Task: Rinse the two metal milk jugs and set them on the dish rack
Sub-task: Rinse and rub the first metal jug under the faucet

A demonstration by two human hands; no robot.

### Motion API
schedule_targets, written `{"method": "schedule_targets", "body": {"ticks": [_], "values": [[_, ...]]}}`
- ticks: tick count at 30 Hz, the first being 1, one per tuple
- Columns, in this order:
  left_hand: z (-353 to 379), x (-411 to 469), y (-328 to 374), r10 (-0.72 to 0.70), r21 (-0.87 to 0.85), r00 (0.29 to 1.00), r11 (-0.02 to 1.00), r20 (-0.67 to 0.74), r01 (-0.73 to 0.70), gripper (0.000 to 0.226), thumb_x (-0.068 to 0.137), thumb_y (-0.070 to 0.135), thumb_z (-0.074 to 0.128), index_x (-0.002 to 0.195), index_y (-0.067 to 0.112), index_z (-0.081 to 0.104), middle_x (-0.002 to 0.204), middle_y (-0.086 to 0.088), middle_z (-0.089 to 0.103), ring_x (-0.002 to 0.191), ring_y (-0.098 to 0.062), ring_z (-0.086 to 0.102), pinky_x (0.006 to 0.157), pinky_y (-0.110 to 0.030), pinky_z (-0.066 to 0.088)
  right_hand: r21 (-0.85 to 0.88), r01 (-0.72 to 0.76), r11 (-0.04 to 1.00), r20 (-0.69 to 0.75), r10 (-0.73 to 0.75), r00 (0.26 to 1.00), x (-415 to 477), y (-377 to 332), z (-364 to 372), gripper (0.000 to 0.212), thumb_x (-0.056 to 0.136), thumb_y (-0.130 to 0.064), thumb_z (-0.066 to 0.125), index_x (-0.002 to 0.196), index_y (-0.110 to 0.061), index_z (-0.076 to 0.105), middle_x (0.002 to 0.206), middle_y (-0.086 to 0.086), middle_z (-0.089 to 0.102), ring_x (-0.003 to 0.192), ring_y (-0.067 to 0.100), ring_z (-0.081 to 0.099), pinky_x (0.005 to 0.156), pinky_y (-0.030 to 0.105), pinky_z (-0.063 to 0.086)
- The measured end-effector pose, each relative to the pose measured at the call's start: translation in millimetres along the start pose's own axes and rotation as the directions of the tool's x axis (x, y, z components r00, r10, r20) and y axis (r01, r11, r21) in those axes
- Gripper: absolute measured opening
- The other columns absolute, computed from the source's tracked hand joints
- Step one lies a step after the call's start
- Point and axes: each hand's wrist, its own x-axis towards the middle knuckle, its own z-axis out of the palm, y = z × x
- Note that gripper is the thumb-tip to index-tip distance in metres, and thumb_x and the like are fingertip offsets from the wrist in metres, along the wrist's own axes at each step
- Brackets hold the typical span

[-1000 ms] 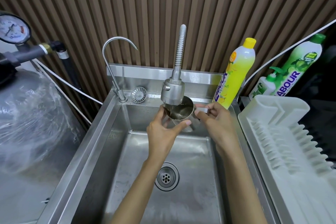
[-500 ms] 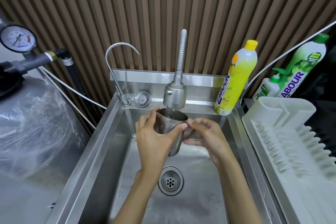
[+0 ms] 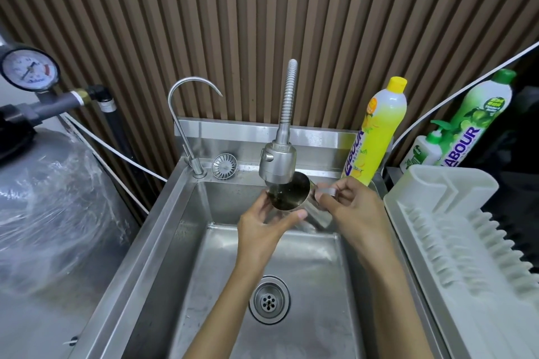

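Metal jug [image 3: 291,192] held over back edge of sink [image 3: 163,230], directly under spray head of flexible tap [image 3: 278,165]; mouth tilted toward camera, water visible inside. Left hand [image 3: 262,230] cups jug body from below/left, thumb across near rim, fingers wrapped round far side. Right hand [image 3: 353,210] closed on jug handle [image 3: 326,192], thumb and forefinger pinching it from the right. Only one jug in view.

Sink basin wet, drain [image 3: 269,299] near centre front. Spare strainer [image 3: 224,165] on back ledge, between thin gooseneck tap [image 3: 186,125] at back-left corner and flexible tap. Yellow soap bottle [image 3: 376,131] upright at back-right corner, just behind right hand. White dish rack [image 3: 466,242] against right edge of sink. Green bottle [image 3: 478,122] and small pump bottle [image 3: 423,151] behind rack. Pressure gauge [image 3: 28,70] and plastic-wrapped tank [image 3: 52,213] left of sink.
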Motion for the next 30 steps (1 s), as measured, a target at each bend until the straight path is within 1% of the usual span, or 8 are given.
{"method": "schedule_targets", "body": {"ticks": [5, 8, 13, 16, 19, 22, 26, 30], "values": [[-1, 14, 7, 0.134, -0.027, 0.988, 0.99, -0.08, -0.136, 0.074, 0.058, -0.007, 0.081, 0.119, 0.024, 0.054, 0.117, 0.009, 0.063, 0.105, 0.007, 0.06, 0.087, -0.006, 0.044, 0.435, -0.101, 0.895, 0.129, 0.049, 0.99, 11, 17, 19, 0.026, 0.085, 0.0, 0.061, 0.069, -0.016, 0.049, 0.096, -0.001, 0.07, 0.079, 0.003, 0.064, 0.074, 0.017, 0.047], [-9, 16, 18, 0.266, 0.177, 0.956, 0.954, -0.126, -0.242, 0.077, 0.051, 0.007, 0.087, 0.11, 0.041, 0.051, 0.11, 0.023, 0.058, 0.098, 0.016, 0.056, 0.085, -0.003, 0.038, 0.604, -0.242, 0.759, 0.259, 0.099, 0.961, 14, 26, 32, 0.021, 0.088, -0.001, 0.057, 0.072, -0.012, 0.049, 0.101, 0.008, 0.068, 0.093, 0.019, 0.064, 0.093, 0.036, 0.05], [-20, 1, 32, 0.443, 0.497, 0.885, 0.805, -0.141, -0.324, 0.075, 0.052, 0.017, 0.089, 0.12, 0.014, 0.058, 0.11, 0.015, 0.057, 0.097, 0.026, 0.043, 0.083, 0.008, 0.026, 0.632, -0.368, 0.682, 0.405, 0.114, 0.907, 7, 28, 45, 0.019, 0.09, -0.001, 0.052, 0.074, -0.01, 0.05, 0.073, 0.005, 0.067, 0.08, 0.024, 0.066, 0.081, 0.041, 0.057], [-24, -7, 39, 0.45, 0.61, 0.878, 0.745, -0.163, -0.269, 0.074, 0.052, 0.03, 0.089, 0.118, 0.011, 0.061, 0.107, 0.01, 0.057, 0.093, 0.009, 0.047, 0.08, 0.008, 0.026, 0.547, -0.364, 0.754, 0.403, 0.144, 0.904, 3, 23, 44, 0.013, 0.089, -0.004, 0.055, 0.077, -0.007, 0.052, 0.072, 0.009, 0.067, 0.073, 0.024, 0.067, 0.077, 0.045, 0.059], [-29, -12, 40, 0.345, 0.69, 0.924, 0.71, -0.164, -0.142, 0.071, 0.052, 0.062, 0.076, 0.105, 0.015, 0.065, 0.097, 0.005, 0.064, 0.088, -0.01, 0.059, 0.075, -0.011, 0.039, 0.413, -0.364, 0.835, 0.396, 0.195, 0.897, 1, 17, 34, 0.016, 0.088, -0.011, 0.061, 0.074, -0.009, 0.054, 0.074, 0.01, 0.07, 0.068, 0.022, 0.071, 0.064, 0.04, 0.061], [-33, -10, 37, 0.187, 0.616, 0.972, 0.785, -0.142, -0.061, 0.069, 0.044, 0.081, 0.065, 0.084, 0.025, 0.068, 0.078, 0.006, 0.07, 0.073, -0.001, 0.065, 0.071, -0.017, 0.05, 0.298, -0.346, 0.89, 0.34, 0.24, 0.909, 1, 11, 22, 0.019, 0.082, -0.017, 0.069, 0.072, -0.009, 0.056, 0.083, 0.018, 0.071, 0.073, 0.028, 0.073, 0.055, 0.037, 0.059], [-29, -7, 33, -0.005, 0.394, 0.999, 0.919, -0.046, 0.023, 0.026, 0.061, 0.039, 0.081, 0.081, 0.03, 0.068, 0.064, 0.02, 0.067, 0.058, 0.022, 0.057, 0.056, 0.004, 0.039, 0.125, -0.234, 0.964, 0.174, 0.211, 0.962, 1, 0, 9, 0.026, 0.077, -0.019, 0.075, 0.065, -0.011, 0.054, 0.071, 0.012, 0.068, 0.066, 0.029, 0.071, 0.053, 0.04, 0.059], [-24, 3, 14, -0.087, 0.111, 0.99, 0.991, 0.114, 0.074, 0.033, 0.062, 0.013, 0.08, 0.092, 0.022, 0.069, 0.081, 0.014, 0.074, 0.085, -0.001, 0.068, 0.07, -0.006, 0.047, -0.124, -0.058, 0.991, 0.032, 0.062, 0.998, -1, -3, 5, 0.026, 0.075, -0.023, 0.075, 0.061, -0.018, 0.053, 0.069, 0.007, 0.069, 0.071, 0.031, 0.067, 0.07, 0.045, 0.056]]}}
